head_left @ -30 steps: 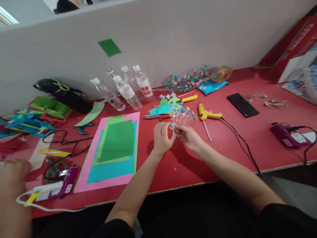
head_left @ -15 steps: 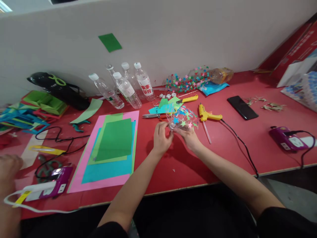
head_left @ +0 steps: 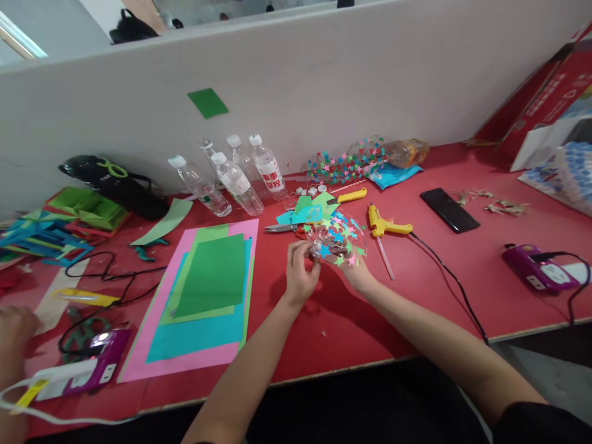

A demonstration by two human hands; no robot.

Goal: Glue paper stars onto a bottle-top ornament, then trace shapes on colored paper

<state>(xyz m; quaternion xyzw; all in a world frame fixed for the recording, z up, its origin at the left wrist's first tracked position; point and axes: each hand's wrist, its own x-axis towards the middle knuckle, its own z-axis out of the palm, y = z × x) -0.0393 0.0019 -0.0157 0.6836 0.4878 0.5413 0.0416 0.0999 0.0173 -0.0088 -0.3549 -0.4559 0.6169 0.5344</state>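
A clear plastic bottle piece point(head_left: 354, 237), dotted with blue, green and pink stars, is held just above the red table. My left hand point(head_left: 300, 271) pinches its narrow end with thumb and fingers. Around its wider body, on the underside, curls my right hand point(head_left: 356, 271); the plastic partly covers those fingers. Just behind lie scissors point(head_left: 280, 228), cut paper scraps point(head_left: 308, 213) and a yellow utility knife point(head_left: 352, 195). To the right of the hands rests a yellow glue gun point(head_left: 391, 227) with a glue stick.
Stacked coloured paper point(head_left: 210, 277) lies left, with plastic bottles point(head_left: 238, 185) behind. Against the wall rest star-covered bottles point(head_left: 345, 165). A phone point(head_left: 449, 209) and purple power strip point(head_left: 539, 266) are right; another person's hand point(head_left: 16, 327) is at far left.
The bottle piece has turned in my hands, so more stars on its side face me. Both hands keep their hold. The view has tilted up slightly, showing more above the wall.
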